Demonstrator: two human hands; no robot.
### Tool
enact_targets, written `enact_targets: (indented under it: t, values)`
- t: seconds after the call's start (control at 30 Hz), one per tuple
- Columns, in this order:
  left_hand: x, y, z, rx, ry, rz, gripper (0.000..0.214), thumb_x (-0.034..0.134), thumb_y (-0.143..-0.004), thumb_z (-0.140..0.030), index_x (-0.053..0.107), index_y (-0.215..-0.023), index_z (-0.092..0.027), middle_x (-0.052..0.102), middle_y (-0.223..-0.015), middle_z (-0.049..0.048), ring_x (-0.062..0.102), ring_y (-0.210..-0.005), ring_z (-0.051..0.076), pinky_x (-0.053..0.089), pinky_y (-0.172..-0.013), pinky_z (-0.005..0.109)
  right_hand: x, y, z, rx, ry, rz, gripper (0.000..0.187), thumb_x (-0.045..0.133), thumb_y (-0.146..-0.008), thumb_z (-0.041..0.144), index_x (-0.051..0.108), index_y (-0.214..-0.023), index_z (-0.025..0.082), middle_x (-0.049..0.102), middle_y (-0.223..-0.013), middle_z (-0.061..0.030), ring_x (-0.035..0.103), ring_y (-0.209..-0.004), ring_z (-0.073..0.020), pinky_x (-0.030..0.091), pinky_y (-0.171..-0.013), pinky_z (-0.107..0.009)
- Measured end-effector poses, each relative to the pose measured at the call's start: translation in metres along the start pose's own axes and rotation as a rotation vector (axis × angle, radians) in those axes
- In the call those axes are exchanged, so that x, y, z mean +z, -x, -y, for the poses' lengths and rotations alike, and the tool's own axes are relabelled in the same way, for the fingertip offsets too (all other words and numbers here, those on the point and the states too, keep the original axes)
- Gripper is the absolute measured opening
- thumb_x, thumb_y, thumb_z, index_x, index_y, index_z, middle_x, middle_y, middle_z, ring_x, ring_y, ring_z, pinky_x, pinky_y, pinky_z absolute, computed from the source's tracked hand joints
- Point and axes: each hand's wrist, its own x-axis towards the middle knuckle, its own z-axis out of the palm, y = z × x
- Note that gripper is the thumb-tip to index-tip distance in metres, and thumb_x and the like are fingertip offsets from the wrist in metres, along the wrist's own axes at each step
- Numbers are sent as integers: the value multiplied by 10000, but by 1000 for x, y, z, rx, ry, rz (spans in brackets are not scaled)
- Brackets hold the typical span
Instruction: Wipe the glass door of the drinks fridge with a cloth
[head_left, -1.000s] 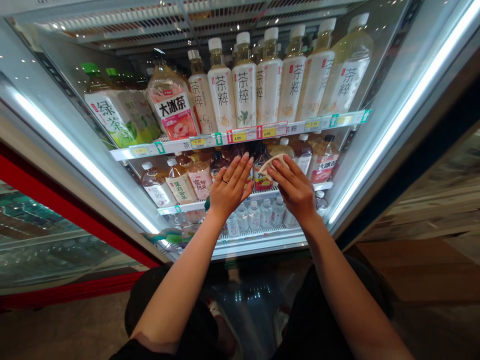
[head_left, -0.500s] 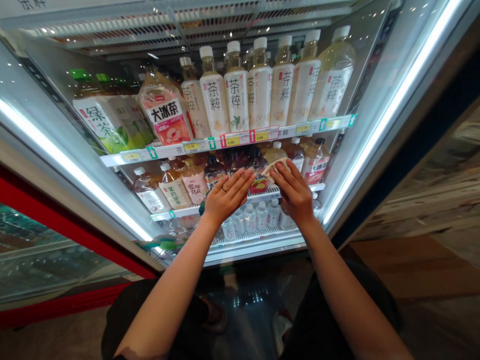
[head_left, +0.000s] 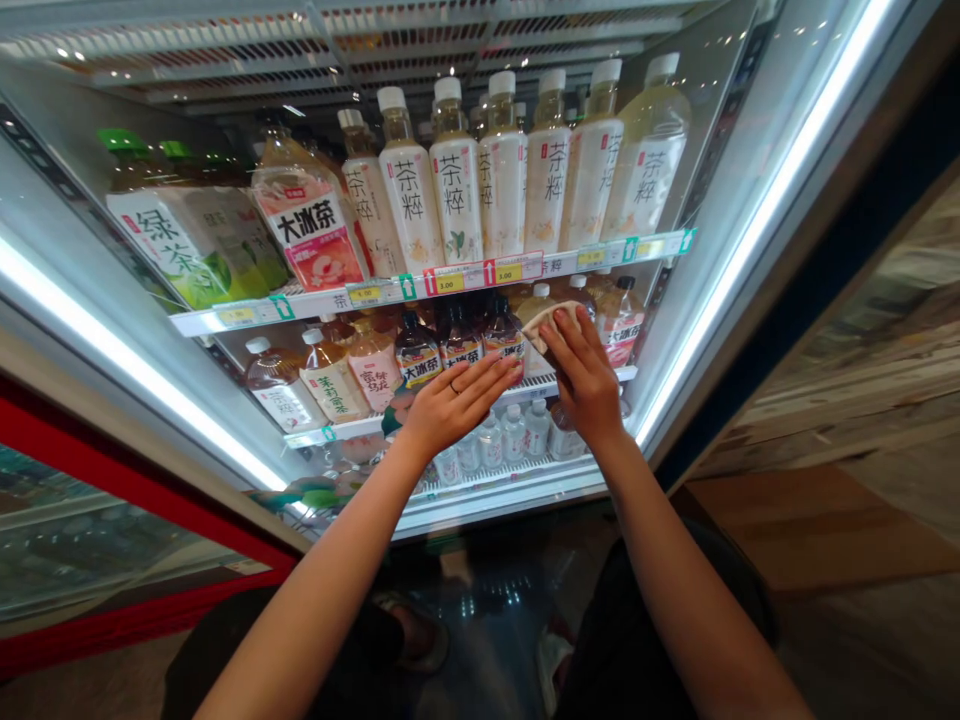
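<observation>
My right hand (head_left: 589,375) holds a pale cream cloth (head_left: 541,325) under its fingers, flat against what looks like the glass front of a drinks fridge. Beside it, to the left and slightly lower, my left hand (head_left: 461,403) is stretched out with straight fingers and a ring on one of them. Nothing shows in that hand, and I cannot tell whether its palm touches the glass. Behind the hands, dark-capped iced tea bottles (head_left: 418,352) and a pink-labelled bottle (head_left: 622,325) stand on the middle shelf, partly covered by my fingers.
White-capped tea bottles (head_left: 457,185) line the upper shelf, with green-capped bottles (head_left: 169,235) at left. Small clear bottles (head_left: 514,435) stand low down. A red-framed cooler (head_left: 150,480) is at left, flat cardboard (head_left: 817,525) at right. My knees are bent below.
The view has shifted slightly, so the fridge appears further left. My left hand has moved a little down relative to the bottles; the cloth stays under my right hand, its fingers now slightly higher.
</observation>
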Motion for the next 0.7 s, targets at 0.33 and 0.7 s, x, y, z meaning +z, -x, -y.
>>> enact_targets:
  t: [0.33,0.7]
  values:
    - [15,-17,-3,-29,30,-33,669,482,-1142,-177,244,-1766,-143,572,-1642,67,397,-1620,155,166,-1421,322,-7,-1,-3,11,-46,-24,846,404,-1063,-18,300,-1703,527,446,-1740,143,390,-1645,-216,436,-1359,-516]
    - [15,-15,-4,-28,25,17,714,515,-1121,-162,220,-1771,-137,566,-1650,81,403,-1623,159,195,-1413,321,-11,3,-5,-7,-35,-17,865,405,-1037,-36,329,-1706,506,475,-1731,123,416,-1635,-220,451,-1349,-509]
